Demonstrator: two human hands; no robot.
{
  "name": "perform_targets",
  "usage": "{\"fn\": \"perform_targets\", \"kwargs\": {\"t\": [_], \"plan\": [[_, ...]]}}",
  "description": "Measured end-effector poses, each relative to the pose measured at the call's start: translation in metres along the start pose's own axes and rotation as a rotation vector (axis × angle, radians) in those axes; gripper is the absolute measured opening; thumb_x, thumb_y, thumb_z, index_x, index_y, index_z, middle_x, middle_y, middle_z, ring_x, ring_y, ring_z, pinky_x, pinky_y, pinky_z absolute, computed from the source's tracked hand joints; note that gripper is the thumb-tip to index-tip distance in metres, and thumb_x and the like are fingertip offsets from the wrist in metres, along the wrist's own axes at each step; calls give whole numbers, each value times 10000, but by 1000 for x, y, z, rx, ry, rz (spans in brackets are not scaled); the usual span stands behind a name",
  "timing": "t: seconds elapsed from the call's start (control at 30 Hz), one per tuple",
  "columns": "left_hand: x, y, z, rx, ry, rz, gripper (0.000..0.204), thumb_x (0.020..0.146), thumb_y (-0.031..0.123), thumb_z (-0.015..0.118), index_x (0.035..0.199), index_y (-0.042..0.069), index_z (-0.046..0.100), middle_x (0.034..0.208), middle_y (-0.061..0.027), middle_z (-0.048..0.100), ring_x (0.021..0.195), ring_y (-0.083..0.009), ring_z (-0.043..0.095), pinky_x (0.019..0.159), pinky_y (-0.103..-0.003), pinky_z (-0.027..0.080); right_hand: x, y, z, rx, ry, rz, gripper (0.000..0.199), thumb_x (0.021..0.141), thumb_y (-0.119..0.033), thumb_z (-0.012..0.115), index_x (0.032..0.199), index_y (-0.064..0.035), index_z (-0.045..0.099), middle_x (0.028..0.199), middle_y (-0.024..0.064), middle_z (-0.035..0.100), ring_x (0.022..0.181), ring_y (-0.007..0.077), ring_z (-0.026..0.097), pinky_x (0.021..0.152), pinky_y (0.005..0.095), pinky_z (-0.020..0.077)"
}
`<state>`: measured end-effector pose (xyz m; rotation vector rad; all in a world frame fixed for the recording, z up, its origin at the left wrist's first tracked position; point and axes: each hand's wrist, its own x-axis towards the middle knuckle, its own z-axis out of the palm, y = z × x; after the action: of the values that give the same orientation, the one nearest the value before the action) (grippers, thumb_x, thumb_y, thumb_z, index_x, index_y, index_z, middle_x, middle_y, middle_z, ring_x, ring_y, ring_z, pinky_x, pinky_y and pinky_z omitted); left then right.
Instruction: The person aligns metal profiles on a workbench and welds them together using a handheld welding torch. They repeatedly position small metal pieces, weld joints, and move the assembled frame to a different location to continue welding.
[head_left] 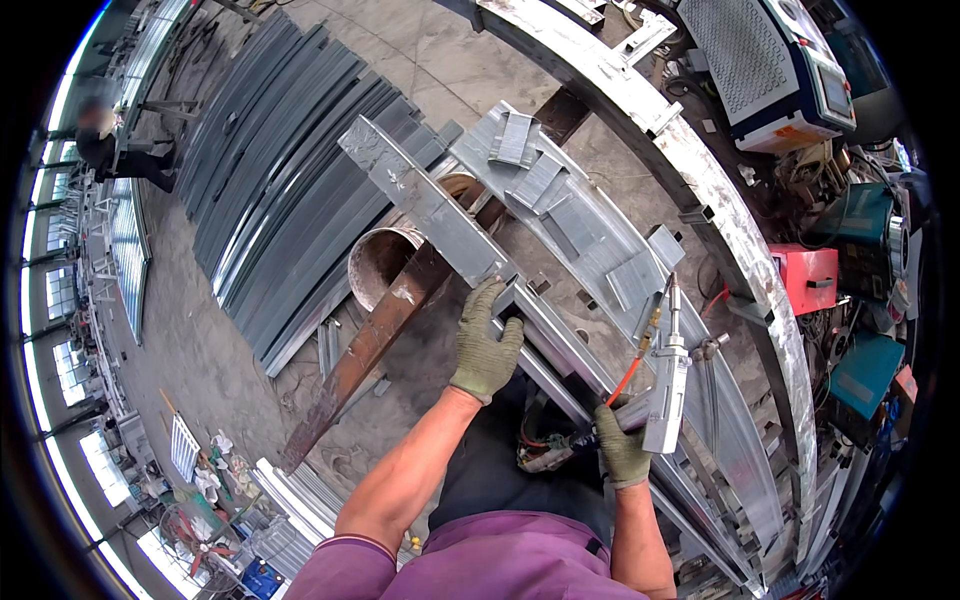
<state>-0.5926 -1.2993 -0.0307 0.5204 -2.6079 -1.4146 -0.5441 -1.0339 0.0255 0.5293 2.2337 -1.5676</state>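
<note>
My left hand [486,342], in a grey-green knitted glove, closes round the edge of a grey steel profile [550,335], beside the end of a flat-faced grey steel beam [420,195]. On the right, my gloved right hand [622,447] wraps round the grip of a handheld welding gun [670,385]. The gun has a silver body and a slim nozzle that points away from me, with an orange hose running along it. Below the nozzle lies a wide galvanized steel channel [700,400]. Several short cut metal pieces [540,182] rest on its far part.
A rusty steel bar [370,350] crosses beneath the beam, next to a rusty pipe [383,265]. Long grey profiles [290,190] lie stacked at the left. A white-painted curved beam [740,230] runs along the right, with a machine cabinet [765,70] beyond. A person [125,145] is far left.
</note>
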Motion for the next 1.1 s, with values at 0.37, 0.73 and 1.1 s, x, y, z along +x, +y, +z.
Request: {"fn": "perform_targets", "kwargs": {"t": [0.37,0.73,1.1], "plan": [[9,12,-9,133,-90,-43,585,877,74,743,1428,-34,580,1400,-248,632,1318,-422,611,1153,-475,478,-2,-4,0,-38,-16,23,231,924,-92,824,1101,-20,696,907,45,669,789,148,643,716,337,555],[13,15,-15,192,-143,-27,715,831,202,893,1435,-38,595,1414,-259,661,1306,-412,653,1118,-454,515,-3,-8,-4,-56,-56,96,236,903,-55,815,1104,-23,697,944,47,670,833,156,651,757,342,555],[15,15,-21,138,-147,-22,746,844,303,932,1442,-23,625,1430,-233,679,1327,-348,665,1114,-408,523,-1,6,-1,-44,-41,29,212,934,-41,803,1118,1,708,903,29,672,776,141,648,704,322,551]]}}
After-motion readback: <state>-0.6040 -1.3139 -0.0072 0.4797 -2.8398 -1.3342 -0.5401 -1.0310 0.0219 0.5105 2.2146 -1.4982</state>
